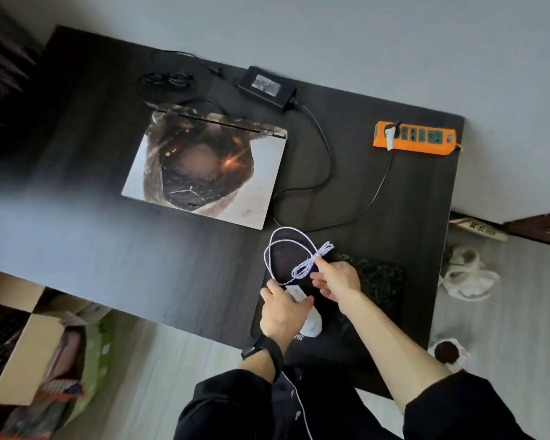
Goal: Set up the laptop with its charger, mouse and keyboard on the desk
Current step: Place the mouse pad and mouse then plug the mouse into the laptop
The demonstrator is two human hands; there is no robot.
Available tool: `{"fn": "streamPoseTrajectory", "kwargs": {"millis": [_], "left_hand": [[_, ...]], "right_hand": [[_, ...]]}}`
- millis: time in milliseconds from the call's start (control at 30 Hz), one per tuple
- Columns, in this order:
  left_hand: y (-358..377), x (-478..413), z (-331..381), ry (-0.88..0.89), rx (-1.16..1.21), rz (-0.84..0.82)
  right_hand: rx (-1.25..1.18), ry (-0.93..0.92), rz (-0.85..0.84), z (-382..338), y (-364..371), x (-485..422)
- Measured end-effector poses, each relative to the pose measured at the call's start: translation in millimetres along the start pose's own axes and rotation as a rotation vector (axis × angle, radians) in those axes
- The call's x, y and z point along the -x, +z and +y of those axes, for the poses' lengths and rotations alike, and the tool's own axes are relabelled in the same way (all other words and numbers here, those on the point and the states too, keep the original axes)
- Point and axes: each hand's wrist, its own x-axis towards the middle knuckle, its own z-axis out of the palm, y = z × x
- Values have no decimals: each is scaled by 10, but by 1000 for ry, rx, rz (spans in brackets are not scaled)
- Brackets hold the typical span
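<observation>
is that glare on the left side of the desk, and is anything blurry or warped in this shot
Head view: yes, a pale sheen washes the left half of the desk, hiding its grain; the middle of the laptop lid picture is smeared, while the cable and mouse look fairly sharp; the wide lens bows the desk edges, and the top left corner is in shadow.

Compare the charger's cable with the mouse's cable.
The charger cable is black; the mouse cable is white and braided. The charger cable lies spread over the desk from power brick to orange power strip; the mouse cable forms a loop and a folded bundle. No hand touches the charger cable; the right hand pinches the mouse cable, and the left hand grips the mouse. Both are thin and flexible.
</observation>
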Motion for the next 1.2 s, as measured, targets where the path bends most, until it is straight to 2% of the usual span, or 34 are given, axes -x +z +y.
{"fn": "streamPoseTrajectory", "kwargs": {"millis": [100,200,300,367,500,600,767,933,1000,1100,1200], "left_hand": [[42,-58,69,67,-65,12],[90,-90,83,206,-168,-63],[145,-88,94,316,-285,-152],[196,-68,128,365,-338,-166],[319,-25,210,446,-396,-163],[437,20,303,451,-372,-162],[339,-99,351,334,-138,-272],[-361,-367,270,241,0,-75],[-637,-353,400,293,115,-38],[-884,-172,697,468,269,-77],[-905,-27,864,600,265,-93]], "right_hand": [[-199,58,-77,-83,-68,-20],[-196,-14,22,-150,-155,-26],[-11,-257,255,-299,-391,74],[56,-452,350,-446,-566,170],[92,-742,355,-805,-720,358],[138,-864,368,-991,-763,466],[75,-778,217,-931,-783,418],[-35,-710,22,-702,-803,315],[-64,-671,-35,-623,-762,324],[-98,-624,-125,-528,-657,315],[-124,-634,-221,-501,-546,336]]}}
